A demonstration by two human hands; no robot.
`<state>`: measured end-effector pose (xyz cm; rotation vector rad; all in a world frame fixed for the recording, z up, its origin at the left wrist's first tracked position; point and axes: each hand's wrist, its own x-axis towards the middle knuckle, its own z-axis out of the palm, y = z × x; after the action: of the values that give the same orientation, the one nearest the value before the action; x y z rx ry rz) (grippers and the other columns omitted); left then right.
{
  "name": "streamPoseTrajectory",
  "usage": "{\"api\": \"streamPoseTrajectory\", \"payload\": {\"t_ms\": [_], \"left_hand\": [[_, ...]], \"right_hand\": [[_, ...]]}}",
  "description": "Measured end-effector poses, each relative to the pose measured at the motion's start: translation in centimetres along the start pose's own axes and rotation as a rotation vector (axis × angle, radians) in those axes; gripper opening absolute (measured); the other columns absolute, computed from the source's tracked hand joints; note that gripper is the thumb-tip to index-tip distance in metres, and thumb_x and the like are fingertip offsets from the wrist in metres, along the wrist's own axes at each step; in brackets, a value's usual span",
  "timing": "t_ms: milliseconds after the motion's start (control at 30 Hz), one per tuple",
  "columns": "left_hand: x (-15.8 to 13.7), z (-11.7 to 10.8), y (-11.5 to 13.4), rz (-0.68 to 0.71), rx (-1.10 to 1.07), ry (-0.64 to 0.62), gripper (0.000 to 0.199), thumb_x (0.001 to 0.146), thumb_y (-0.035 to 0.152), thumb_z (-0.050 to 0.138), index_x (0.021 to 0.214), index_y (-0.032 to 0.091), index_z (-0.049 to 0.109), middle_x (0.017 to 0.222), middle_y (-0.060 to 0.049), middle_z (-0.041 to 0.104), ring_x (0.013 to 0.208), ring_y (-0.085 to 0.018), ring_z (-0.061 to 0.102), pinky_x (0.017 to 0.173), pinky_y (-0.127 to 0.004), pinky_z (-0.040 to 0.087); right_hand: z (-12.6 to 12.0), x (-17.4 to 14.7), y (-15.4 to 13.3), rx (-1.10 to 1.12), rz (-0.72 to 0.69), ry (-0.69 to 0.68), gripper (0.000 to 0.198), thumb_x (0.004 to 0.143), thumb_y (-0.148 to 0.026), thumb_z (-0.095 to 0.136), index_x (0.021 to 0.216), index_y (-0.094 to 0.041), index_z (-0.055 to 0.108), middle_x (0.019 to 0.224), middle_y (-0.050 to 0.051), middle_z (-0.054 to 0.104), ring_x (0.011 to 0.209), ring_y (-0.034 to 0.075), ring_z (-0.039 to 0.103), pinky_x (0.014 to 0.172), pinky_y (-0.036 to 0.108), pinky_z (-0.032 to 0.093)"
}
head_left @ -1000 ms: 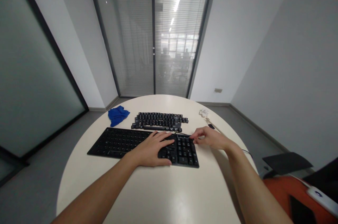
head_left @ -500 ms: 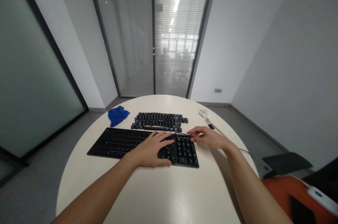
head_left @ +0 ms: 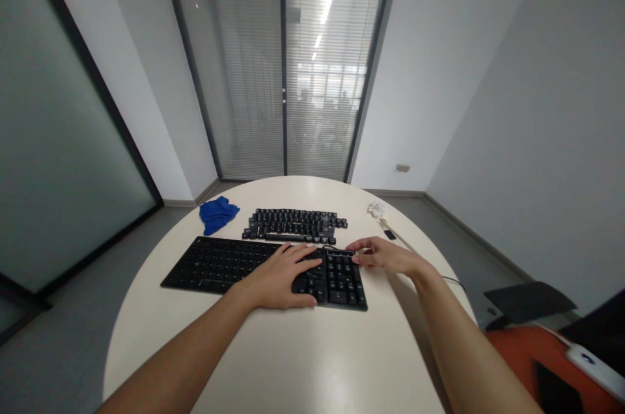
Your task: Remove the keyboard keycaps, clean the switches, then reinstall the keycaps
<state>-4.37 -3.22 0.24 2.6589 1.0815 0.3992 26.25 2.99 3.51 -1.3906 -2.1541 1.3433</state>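
A black keyboard [head_left: 208, 264] lies slantwise on the table. Its left part shows bare key sockets, while keycaps sit on the number pad at the right. My left hand [head_left: 280, 277] rests flat over the middle-right part, fingers spread, covering some of the keys. At the keyboard's top right corner, my right hand [head_left: 383, 254] has thumb and index finger drawn together. Whatever lies between those fingertips is too small and hidden to make out. Loose black keycaps [head_left: 293, 222] are laid out in rows just behind the keyboard.
On the round cream table [head_left: 303, 362], a blue cloth [head_left: 218, 213] lies back left. Crumpled white tissue [head_left: 375, 209], a thin pale stick-like tool and a small black piece [head_left: 389, 234] lie back right. A cable [head_left: 454, 280] crosses the right edge. An orange chair [head_left: 512, 355] stands at right.
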Motion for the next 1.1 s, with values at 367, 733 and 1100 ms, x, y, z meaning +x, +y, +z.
{"api": "streamPoseTrajectory", "payload": {"t_ms": [367, 733, 1100], "left_hand": [[-0.1, 0.0, 0.0, 0.006, -0.013, 0.012, 0.081, 0.081, 0.066, 0.066, 0.150, 0.032, 0.040, 0.163, -0.006, 0.026, 0.149, -0.035, 0.024, 0.122, -0.057, 0.013], [0.0, -0.3, 0.0, -0.005, -0.026, -0.002, 0.098, 0.079, 0.070, 0.065, 0.157, 0.027, 0.024, 0.162, -0.009, 0.029, 0.148, -0.034, 0.025, 0.122, -0.054, 0.014], [-0.6, -1.0, -0.2, -0.003, -0.035, 0.029, 0.080, 0.092, 0.058, 0.055, 0.156, 0.020, 0.024, 0.160, -0.012, 0.032, 0.147, -0.031, 0.029, 0.123, -0.049, 0.020]], "right_hand": [[0.1, 0.6, 0.5, 0.016, 0.030, 0.007, 0.049, 0.072, -0.037, 0.072, 0.114, -0.012, 0.070, 0.085, 0.006, 0.073, 0.071, 0.017, 0.062, 0.067, 0.028, 0.047], [3.5, 0.8, -3.0, -0.342, -0.320, 0.314, 0.032, 0.085, -0.044, 0.065, 0.104, -0.020, 0.073, 0.100, 0.008, 0.072, 0.093, 0.023, 0.064, 0.086, 0.035, 0.048], [6.0, 1.1, -4.3, -0.542, -0.362, 0.178, 0.042, 0.077, -0.030, 0.075, 0.117, -0.019, 0.068, 0.116, 0.011, 0.065, 0.113, 0.029, 0.054, 0.100, 0.042, 0.042]]}}
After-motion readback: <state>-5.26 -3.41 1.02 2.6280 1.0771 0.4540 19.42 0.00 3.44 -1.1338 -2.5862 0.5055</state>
